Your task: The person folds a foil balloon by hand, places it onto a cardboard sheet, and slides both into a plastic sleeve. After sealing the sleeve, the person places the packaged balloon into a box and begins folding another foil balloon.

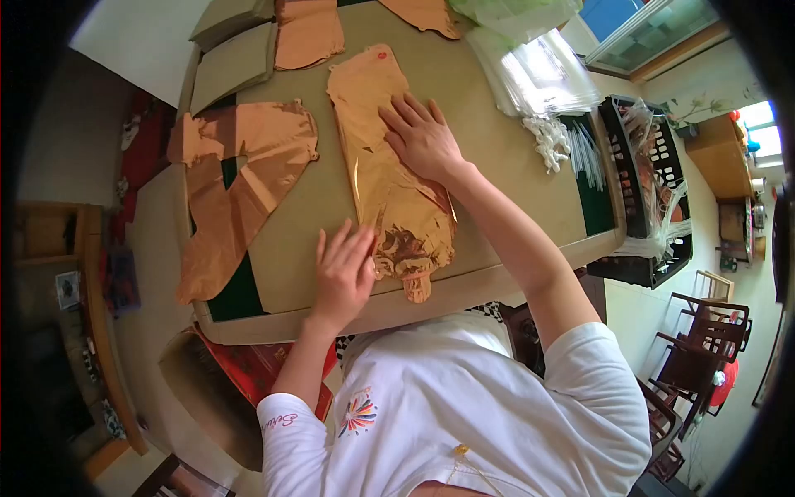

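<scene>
A flat, copper-gold foil balloon (364,108) lies lengthwise on the table in front of me, wrinkled and shiny toward its near end. My right hand (422,141) rests flat on its upper part with the fingers spread. Beside the balloon's lower left edge is my left hand (344,277), its fingers extended and partly apart. Its fingertips are at the foil's edge; whether they press on it I cannot make out. Another copper foil balloon (257,137), spread out with an opening in its middle, lies to the left.
More copper foil (306,33) and grey-brown stacks (236,66) sit at the far left. Clear plastic bags (538,74), a bunch of white pieces (546,142) and thin clear straws (586,157) lie on the right. A black crate (617,157) stands beyond the table's right edge.
</scene>
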Motion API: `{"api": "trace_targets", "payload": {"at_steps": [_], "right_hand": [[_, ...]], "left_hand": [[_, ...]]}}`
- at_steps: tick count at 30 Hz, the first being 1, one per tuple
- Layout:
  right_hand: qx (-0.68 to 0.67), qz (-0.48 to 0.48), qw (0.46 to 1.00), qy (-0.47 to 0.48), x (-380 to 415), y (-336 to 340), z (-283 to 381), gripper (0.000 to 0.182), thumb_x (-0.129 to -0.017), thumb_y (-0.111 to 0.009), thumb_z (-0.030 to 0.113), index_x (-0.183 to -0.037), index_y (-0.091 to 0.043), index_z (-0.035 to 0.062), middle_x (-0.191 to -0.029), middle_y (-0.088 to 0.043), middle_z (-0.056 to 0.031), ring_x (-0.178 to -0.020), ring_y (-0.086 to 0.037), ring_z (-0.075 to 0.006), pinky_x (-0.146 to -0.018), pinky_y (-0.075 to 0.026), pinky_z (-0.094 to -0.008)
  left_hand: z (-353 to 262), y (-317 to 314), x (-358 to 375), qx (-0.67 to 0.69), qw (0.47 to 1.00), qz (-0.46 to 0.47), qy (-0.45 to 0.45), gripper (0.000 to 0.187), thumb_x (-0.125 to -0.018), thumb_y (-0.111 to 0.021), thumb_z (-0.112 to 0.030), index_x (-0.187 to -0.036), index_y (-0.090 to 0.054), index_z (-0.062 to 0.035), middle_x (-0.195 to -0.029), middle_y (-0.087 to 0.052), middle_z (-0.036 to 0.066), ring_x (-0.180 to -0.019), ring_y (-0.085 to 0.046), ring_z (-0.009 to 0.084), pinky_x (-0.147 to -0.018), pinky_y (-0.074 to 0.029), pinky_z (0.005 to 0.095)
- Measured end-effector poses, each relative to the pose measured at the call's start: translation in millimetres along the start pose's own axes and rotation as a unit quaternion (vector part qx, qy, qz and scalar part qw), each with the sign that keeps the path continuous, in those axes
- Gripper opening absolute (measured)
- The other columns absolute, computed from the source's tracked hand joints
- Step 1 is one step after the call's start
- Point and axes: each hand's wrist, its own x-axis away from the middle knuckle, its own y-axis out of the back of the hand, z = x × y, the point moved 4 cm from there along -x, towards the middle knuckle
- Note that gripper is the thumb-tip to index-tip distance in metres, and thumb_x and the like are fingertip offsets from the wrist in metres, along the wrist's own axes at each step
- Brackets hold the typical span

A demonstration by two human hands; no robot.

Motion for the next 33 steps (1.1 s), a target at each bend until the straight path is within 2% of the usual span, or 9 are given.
{"api": "trace_targets", "payload": {"at_steps": [5,7,11,13,18,21,33], "right_hand": [[0.011,0.003,1.000,0.002,-1,7,1,0.048,-0.098,-0.040,0.037,-0.140,-0.043,0.0137,-0.150,-0.034,-0.0112,-0.142,-0.025,-0.0267,-0.116,-0.017,-0.0484],[0.006,0.003,1.000,-0.001,0,4,2,0.048,-0.098,-0.042,0.036,-0.141,-0.042,0.0145,-0.150,-0.035,-0.0119,-0.141,-0.026,-0.0274,-0.115,-0.019,-0.0495],[0.001,0.003,1.000,0.000,0,3,0,0.048,-0.098,-0.043,0.036,-0.141,-0.042,0.0150,-0.150,-0.035,-0.0120,-0.141,-0.026,-0.0280,-0.114,-0.020,-0.0505],[-0.007,-0.009,1.000,0.001,0,5,0,0.049,-0.098,-0.043,0.037,-0.142,-0.042,0.0149,-0.150,-0.035,-0.0124,-0.141,-0.026,-0.0285,-0.114,-0.020,-0.0509],[-0.005,-0.039,0.999,0.016,2,11,5,0.053,-0.098,-0.042,0.041,-0.142,-0.040,0.0134,-0.150,-0.035,-0.0130,-0.141,-0.026,-0.0288,-0.114,-0.019,-0.0512],[0.002,-0.002,1.000,0.010,2,7,3,0.056,-0.097,-0.041,0.044,-0.143,-0.039,0.0124,-0.151,-0.033,-0.0128,-0.142,-0.025,-0.0285,-0.115,-0.018,-0.0512],[0.016,0.012,1.000,0.010,1,3,2,0.056,-0.098,-0.039,0.045,-0.144,-0.038,0.0130,-0.152,-0.032,-0.0115,-0.143,-0.024,-0.0262,-0.116,-0.016,-0.0504]], "left_hand": [[15,5,-74,0.053,0.991,-0.115,0.039,0.041,-0.094,-0.050,-0.014,-0.133,-0.048,-0.0026,-0.142,-0.043,0.018,-0.136,-0.036,0.0310,-0.112,-0.027,0.0496],[23,-7,-106,-0.032,0.989,-0.142,0.010,0.044,-0.094,-0.051,-0.017,-0.134,-0.045,-0.0005,-0.142,-0.041,0.022,-0.137,-0.033,0.0339,-0.112,-0.027,0.0494],[39,-20,-145,-0.099,0.985,-0.141,0.031,0.049,-0.094,-0.052,-0.023,-0.136,-0.043,0.0011,-0.143,-0.038,0.025,-0.137,-0.030,0.0371,-0.112,-0.025,0.0496],[46,-23,-152,-0.110,0.984,-0.130,0.053,0.051,-0.094,-0.052,-0.027,-0.136,-0.042,0.0019,-0.143,-0.037,0.025,-0.137,-0.030,0.0380,-0.112,-0.025,0.0496],[49,-27,-151,-0.138,0.982,-0.123,0.041,0.055,-0.095,-0.050,-0.031,-0.137,-0.041,0.0020,-0.144,-0.037,0.025,-0.138,-0.029,0.0380,-0.112,-0.024,0.0512],[48,-27,-151,-0.137,0.983,-0.119,0.043,0.057,-0.095,-0.050,-0.033,-0.138,-0.040,0.0023,-0.145,-0.036,0.025,-0.138,-0.028,0.0379,-0.112,-0.023,0.0518],[50,-25,-153,-0.138,0.981,-0.125,0.059,0.063,-0.094,-0.051,-0.036,-0.139,-0.036,0.0050,-0.146,-0.032,0.027,-0.138,-0.027,0.0398,-0.113,-0.022,0.0505]]}}
